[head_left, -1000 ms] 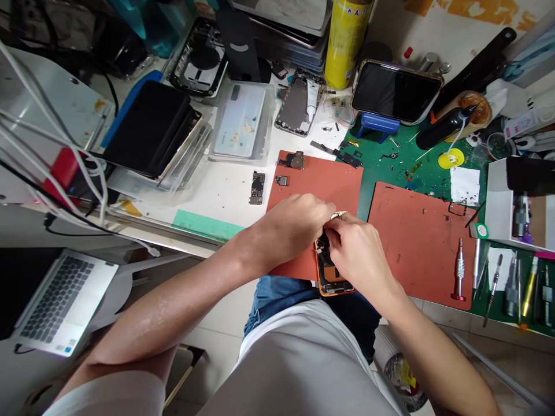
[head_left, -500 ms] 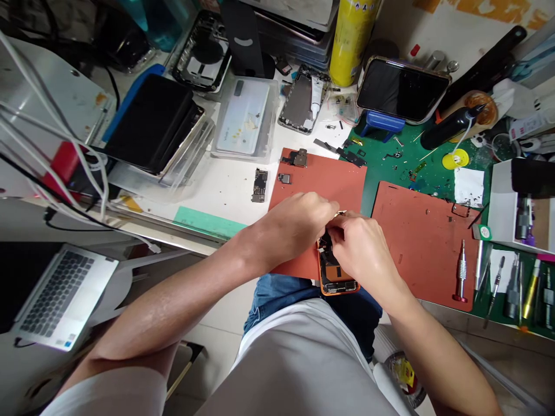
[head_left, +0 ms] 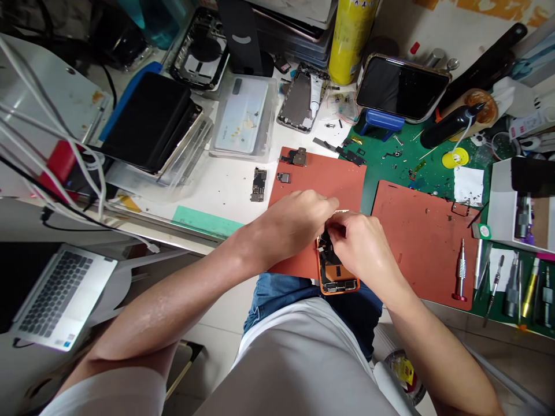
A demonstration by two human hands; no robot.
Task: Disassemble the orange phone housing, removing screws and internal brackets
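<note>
An opened orange phone body [head_left: 339,277] lies at the front edge of the red mat [head_left: 329,167], its inner parts facing up. Over its far end my left hand [head_left: 303,214] is closed, its fingertips bent down and hidden from view. Close against it, my right hand [head_left: 363,240] pinches thumb and fingers together just above the phone's inside. A thin gold-coloured edge [head_left: 341,211] shows between the two hands; what the fingers grip is too small and covered to name. Farther up the mat sit a camera module [head_left: 298,157] and a small metal part [head_left: 284,178].
Left of the mat lies a circuit board [head_left: 259,185]. A second red mat [head_left: 416,242] at right carries a screwdriver [head_left: 462,268]; more tools lie beyond it. A propped phone [head_left: 403,86] and yellow can [head_left: 352,40] stand behind. A laptop [head_left: 65,294] is lower left.
Both hands stay almost in place over the phone, with only slight finger movement. The gold-coloured piece between them shows a little differently. The whole view has shifted slightly.
</note>
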